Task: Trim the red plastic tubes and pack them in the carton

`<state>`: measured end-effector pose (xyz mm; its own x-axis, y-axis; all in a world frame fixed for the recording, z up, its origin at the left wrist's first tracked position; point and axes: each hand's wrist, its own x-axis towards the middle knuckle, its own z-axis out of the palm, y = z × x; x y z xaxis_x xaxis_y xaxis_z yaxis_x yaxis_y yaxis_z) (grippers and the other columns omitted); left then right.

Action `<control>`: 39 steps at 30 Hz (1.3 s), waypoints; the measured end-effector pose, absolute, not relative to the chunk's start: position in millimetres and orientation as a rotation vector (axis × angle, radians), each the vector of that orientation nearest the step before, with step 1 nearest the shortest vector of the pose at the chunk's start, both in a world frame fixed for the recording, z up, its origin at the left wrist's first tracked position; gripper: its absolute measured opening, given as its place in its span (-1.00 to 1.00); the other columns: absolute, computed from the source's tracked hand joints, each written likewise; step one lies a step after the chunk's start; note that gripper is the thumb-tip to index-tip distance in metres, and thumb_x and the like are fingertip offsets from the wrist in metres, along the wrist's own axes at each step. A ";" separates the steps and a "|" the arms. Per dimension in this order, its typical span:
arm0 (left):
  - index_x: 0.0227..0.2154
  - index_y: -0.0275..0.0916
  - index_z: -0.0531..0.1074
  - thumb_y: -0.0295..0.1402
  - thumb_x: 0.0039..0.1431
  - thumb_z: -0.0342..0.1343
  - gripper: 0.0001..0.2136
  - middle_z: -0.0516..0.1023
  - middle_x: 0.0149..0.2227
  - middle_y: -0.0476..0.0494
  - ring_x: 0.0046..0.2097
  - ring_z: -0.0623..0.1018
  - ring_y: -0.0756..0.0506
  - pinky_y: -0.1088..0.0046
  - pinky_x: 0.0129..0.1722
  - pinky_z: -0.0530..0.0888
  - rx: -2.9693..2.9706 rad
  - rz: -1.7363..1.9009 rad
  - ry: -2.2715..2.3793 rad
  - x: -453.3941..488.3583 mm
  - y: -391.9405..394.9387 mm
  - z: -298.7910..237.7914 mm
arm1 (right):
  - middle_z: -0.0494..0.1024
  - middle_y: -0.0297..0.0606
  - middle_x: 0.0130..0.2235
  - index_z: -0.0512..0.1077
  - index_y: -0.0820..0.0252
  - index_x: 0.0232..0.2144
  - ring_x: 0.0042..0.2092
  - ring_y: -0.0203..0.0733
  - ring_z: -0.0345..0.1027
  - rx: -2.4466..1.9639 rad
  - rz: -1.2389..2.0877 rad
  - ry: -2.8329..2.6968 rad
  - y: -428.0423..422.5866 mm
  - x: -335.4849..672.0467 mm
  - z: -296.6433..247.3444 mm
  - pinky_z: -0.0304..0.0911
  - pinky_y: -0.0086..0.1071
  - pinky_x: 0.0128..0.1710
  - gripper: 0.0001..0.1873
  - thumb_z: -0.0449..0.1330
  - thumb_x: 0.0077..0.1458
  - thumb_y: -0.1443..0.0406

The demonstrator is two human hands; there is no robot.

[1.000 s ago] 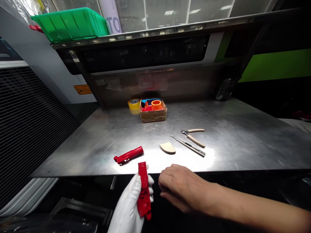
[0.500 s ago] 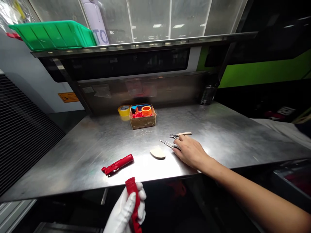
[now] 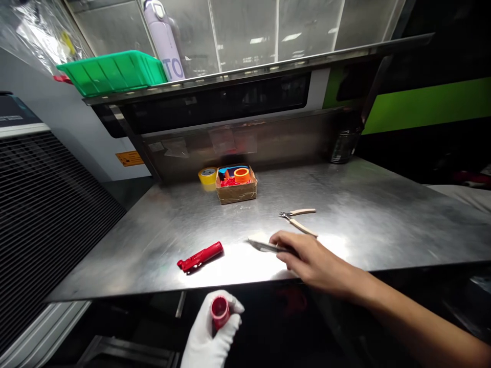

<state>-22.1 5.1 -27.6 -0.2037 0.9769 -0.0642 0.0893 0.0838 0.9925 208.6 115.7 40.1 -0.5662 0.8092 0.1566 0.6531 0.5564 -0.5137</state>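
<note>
And there it goes: the bare right hand (image 3: 312, 260) has picked up the long steel tweezers (image 3: 266, 247), which were lying flat on the brushed-steel table (image 3: 368, 225) a moment ago. It's a narrow pinch between thumb and fingertips, with the pointed tips aimed left, towards the red moulded plastic piece (image 3: 200, 256). That piece is lying where it was, near the table's front edge.

Down below that edge, the white-gloved left hand (image 3: 209, 332) has turned the hollow red plastic tube (image 3: 220, 312) end-on. Its round open mouth now faces up, and the gloved fingers are wrapped firmly around its body.

Just behind the right hand are the steel pliers with cream handles (image 3: 297, 220), and they haven't shifted. Further back sits the small cardboard box (image 3: 236, 193), holding an orange plastic ring (image 3: 241, 176) and red scraps, with a roll of yellow tape (image 3: 207, 176) just beside it on the left.
</note>
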 end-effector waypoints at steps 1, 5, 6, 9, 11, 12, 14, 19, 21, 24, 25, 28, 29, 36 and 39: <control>-0.37 -0.13 0.44 -0.18 0.05 0.20 -0.84 0.51 -0.35 0.00 -0.28 0.45 -0.07 0.40 -0.17 0.33 1.130 1.233 1.490 -21.5 3.5 -27.0 | 0.46 -0.41 -0.23 0.32 0.08 -0.15 -0.23 -0.32 0.32 -1.098 0.682 -2.420 106.0 205.4 44.1 0.15 -0.50 -0.23 -0.87 0.03 0.26 0.33; -0.33 -0.12 0.48 -0.16 0.00 0.23 -0.80 0.55 -0.32 0.00 -0.18 0.49 -0.14 0.38 -0.04 0.28 1.083 1.244 1.549 -16.2 -0.3 -24.4 | 0.48 -0.42 -0.30 0.40 0.10 -0.26 -0.29 -0.31 0.31 -0.948 0.881 -2.418 80.1 190.8 48.3 0.11 -0.46 -0.28 -0.86 0.05 0.27 0.24; -0.32 -0.12 0.49 -0.16 -0.01 0.24 -0.78 0.56 -0.33 -0.01 -0.17 0.49 -0.15 0.38 -0.03 0.28 1.058 1.248 1.556 -14.9 -0.9 -23.4 | 0.47 -0.42 -0.35 0.40 0.12 -0.32 -0.34 -0.32 0.29 -0.953 0.857 -2.431 77.2 187.8 46.9 0.08 -0.46 -0.33 -0.83 0.05 0.27 0.23; -0.31 -0.11 0.51 -0.16 -0.02 0.26 -0.78 0.59 -0.35 -0.01 -0.20 0.50 -0.15 0.40 -0.07 0.31 1.036 1.256 1.568 -12.6 -2.5 -20.7 | 0.44 -0.42 -0.41 0.38 0.14 -0.41 -0.41 -0.34 0.23 -0.949 0.765 -2.465 74.7 182.1 41.3 0.04 -0.44 -0.39 -0.80 0.07 0.25 0.23; -0.32 -0.10 0.52 -0.16 -0.03 0.26 -0.78 0.60 -0.37 0.00 -0.23 0.50 -0.14 0.42 -0.10 0.32 1.037 1.253 1.586 -13.0 -3.5 -20.4 | 0.44 -0.42 -0.41 0.39 0.14 -0.41 -0.41 -0.34 0.23 -0.943 0.730 -2.481 75.6 180.5 38.6 0.03 -0.44 -0.39 -0.80 0.08 0.24 0.23; -0.32 -0.10 0.52 -0.15 -0.04 0.27 -0.78 0.60 -0.38 0.01 -0.25 0.50 -0.14 0.42 -0.12 0.32 1.032 1.256 1.591 -13.6 -3.9 -21.0 | 0.44 -0.42 -0.41 0.39 0.14 -0.41 -0.41 -0.34 0.23 -0.947 0.714 -2.485 76.2 180.0 37.8 0.03 -0.44 -0.39 -0.80 0.08 0.24 0.23; -0.33 -0.09 0.52 -0.15 -0.06 0.29 -0.77 0.60 -0.38 0.02 -0.29 0.49 -0.13 0.42 -0.15 0.33 1.006 1.264 1.596 -14.9 -4.8 -22.9 | 0.44 -0.41 -0.41 0.40 0.14 -0.41 -0.41 -0.34 0.23 -0.962 0.700 -2.486 77.1 179.3 36.5 0.03 -0.44 -0.39 -0.80 0.08 0.24 0.23; -0.33 -0.08 0.53 -0.16 -0.07 0.30 -0.78 0.57 -0.41 0.04 -0.34 0.46 -0.09 0.45 -0.22 0.34 0.972 1.272 1.626 -12.9 -6.9 -23.3 | 0.46 -0.41 -0.40 0.41 0.12 -0.40 -0.40 -0.34 0.26 -0.973 0.752 -2.465 75.5 177.2 31.6 0.04 -0.44 -0.37 -0.81 0.08 0.24 0.23; -0.35 -0.08 0.54 -0.17 -0.06 0.30 -0.80 0.55 -0.41 0.04 -0.34 0.46 -0.08 0.47 -0.22 0.34 0.981 1.296 1.643 -9.7 -6.8 -22.1 | 0.45 -0.42 -0.40 0.40 0.12 -0.40 -0.40 -0.34 0.25 -0.980 0.783 -2.448 72.8 176.0 28.9 0.03 -0.45 -0.39 -0.80 0.07 0.24 0.22; -0.38 -0.10 0.53 -0.21 -0.06 0.30 -0.83 0.55 -0.39 0.02 -0.32 0.47 -0.09 0.46 -0.21 0.37 0.991 1.413 1.603 -5.8 -3.0 -25.3 | 0.44 -0.42 -0.42 0.38 0.14 -0.44 -0.42 -0.35 0.24 -1.005 0.829 -2.408 67.1 174.4 26.6 0.02 -0.45 -0.40 -0.78 0.06 0.24 0.24; -0.39 -0.12 0.53 -0.21 -0.06 0.29 -0.83 0.56 -0.38 -0.01 -0.30 0.49 -0.11 0.45 -0.20 0.38 1.007 1.464 1.563 -5.4 -0.7 -27.8 | 0.44 -0.43 -0.43 0.37 0.14 -0.44 -0.42 -0.36 0.23 -0.999 0.859 -2.399 65.5 174.0 26.5 0.02 -0.46 -0.41 -0.78 0.07 0.24 0.25; -0.38 -0.17 0.53 -0.20 -0.07 0.29 -0.79 0.58 -0.28 -0.10 -0.24 0.52 -0.17 0.38 -0.21 0.42 1.033 1.543 1.501 -6.4 7.9 -34.1 | 0.42 -0.46 -0.44 0.36 0.14 -0.45 -0.43 -0.37 0.21 -0.926 0.980 -2.400 65.7 173.3 27.6 0.00 -0.48 -0.43 -0.79 0.07 0.23 0.25; -0.36 -0.18 0.53 -0.19 -0.07 0.29 -0.77 0.59 -0.24 -0.13 -0.21 0.53 -0.19 0.35 -0.18 0.43 1.026 1.544 1.502 -7.1 10.7 -34.3 | 0.41 -0.45 -0.45 0.35 0.14 -0.46 -0.43 -0.37 0.20 -0.914 0.997 -2.394 68.4 173.1 27.6 0.00 -0.47 -0.43 -0.77 0.06 0.24 0.25; -0.26 -0.16 0.50 -0.27 0.03 0.24 -0.80 0.57 -0.13 -0.11 0.00 0.48 -0.23 0.23 0.14 0.26 0.989 1.461 1.504 -12.0 24.8 -11.3 | 0.44 -0.37 -0.40 0.32 0.14 -0.30 -0.39 -0.25 0.24 -1.155 0.893 -2.202 107.5 159.5 14.2 0.00 -0.44 -0.41 -0.79 0.21 0.09 0.16; -0.14 -0.16 0.45 -0.19 0.10 0.17 -0.72 0.53 -0.04 -0.15 0.06 0.45 -0.25 0.20 0.13 0.27 0.960 1.260 1.522 -18.3 33.5 -2.5 | 0.46 -0.36 -0.37 0.35 0.14 -0.24 -0.36 -0.25 0.28 -1.121 0.902 -2.189 120.6 148.1 9.7 0.03 -0.44 -0.38 -0.86 0.15 0.09 0.32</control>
